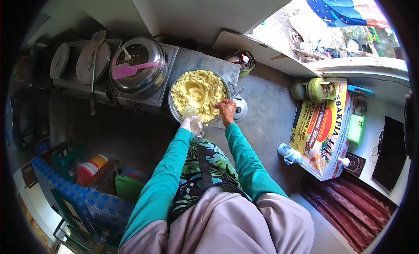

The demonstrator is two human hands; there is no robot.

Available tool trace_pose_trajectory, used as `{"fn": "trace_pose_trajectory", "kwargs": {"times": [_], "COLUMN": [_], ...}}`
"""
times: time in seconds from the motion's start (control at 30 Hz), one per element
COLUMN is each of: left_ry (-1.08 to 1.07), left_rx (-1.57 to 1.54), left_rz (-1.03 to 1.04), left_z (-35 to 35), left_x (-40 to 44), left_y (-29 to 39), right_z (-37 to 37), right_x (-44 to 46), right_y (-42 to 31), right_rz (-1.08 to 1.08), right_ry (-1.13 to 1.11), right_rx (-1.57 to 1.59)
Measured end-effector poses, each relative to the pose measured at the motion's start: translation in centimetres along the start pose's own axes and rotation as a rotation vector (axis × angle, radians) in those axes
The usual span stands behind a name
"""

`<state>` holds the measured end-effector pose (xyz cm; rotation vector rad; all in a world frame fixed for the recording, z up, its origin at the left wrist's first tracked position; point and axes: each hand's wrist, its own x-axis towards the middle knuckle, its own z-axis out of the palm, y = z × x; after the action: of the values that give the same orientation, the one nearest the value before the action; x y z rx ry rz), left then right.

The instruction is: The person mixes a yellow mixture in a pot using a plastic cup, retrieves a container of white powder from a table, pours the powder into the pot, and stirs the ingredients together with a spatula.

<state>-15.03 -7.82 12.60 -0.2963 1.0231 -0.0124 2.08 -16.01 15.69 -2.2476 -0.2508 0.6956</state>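
Observation:
A wide metal pot (174,113) in front of me is filled with a crumbly yellow mash (210,84), with a smooth hollow near its middle. My left hand (189,124), in a thin pale glove, is at the pot's near edge. Its fingers are closed round a clear container (189,111), which looks like a bottle or glass and is partly hidden by the hand. My bare right hand (226,110) lies across the right side of the rim. Its fingers are curled together over the mash, and anything pinched in them is hidden.
Left of the pot, a stove carries a lidded pan (144,79) with a pink spatula (136,70) on it. A metal lid (241,109) lies beside my right hand. Gas cylinders (321,89), a printed carton (325,132) and a light-blue bottle (290,153) stand at the right.

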Motion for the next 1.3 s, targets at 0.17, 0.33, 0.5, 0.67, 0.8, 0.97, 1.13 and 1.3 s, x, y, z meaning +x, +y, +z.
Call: {"fn": "trace_pose_trajectory", "kwargs": {"times": [0.17, 0.33, 0.5, 0.67, 0.8, 0.97, 1.13, 1.3], "left_ry": [0.016, 0.033, 0.051, 0.071, 0.224, 0.608, 0.963, 1.23], "left_rx": [-0.015, -0.021, 0.258, 0.428, 0.691, 1.175, 1.466, 1.34], "left_rz": [0.037, 0.08, 0.125, 0.101, 0.295, 0.365, 0.758, 1.1], "left_z": [1.0, 0.6, -0.5, 1.6, 0.4, -1.3, -4.0, -3.6], "left_x": [-2.2, -1.4, 1.1, -0.8, -1.0, -1.9, -1.8, -4.9], "left_y": [-2.0, -2.9, -2.8, -2.0, 0.2, 2.1, 0.9, -0.9], "right_z": [0.2, 0.2, 1.5, 0.6, -0.7, -0.3, -0.5, -0.1], "right_x": [-1.2, -2.5, -1.6, -2.4, -3.3, -0.8, -1.7, -2.0], "right_y": [-0.7, -1.6, 0.5, -1.8, -4.7, -0.8, -2.1, -3.1], "right_rz": [-0.016, -0.238, -0.29, -0.282, -0.12, -0.6, -0.428, -0.279], "right_ry": [-0.019, -0.098, -0.091, -0.088, -0.082, -0.051, -0.058, -0.085], "right_rx": [-0.104, -0.143, 0.088, 0.04, -0.077, -0.258, -0.361, -0.528]}}
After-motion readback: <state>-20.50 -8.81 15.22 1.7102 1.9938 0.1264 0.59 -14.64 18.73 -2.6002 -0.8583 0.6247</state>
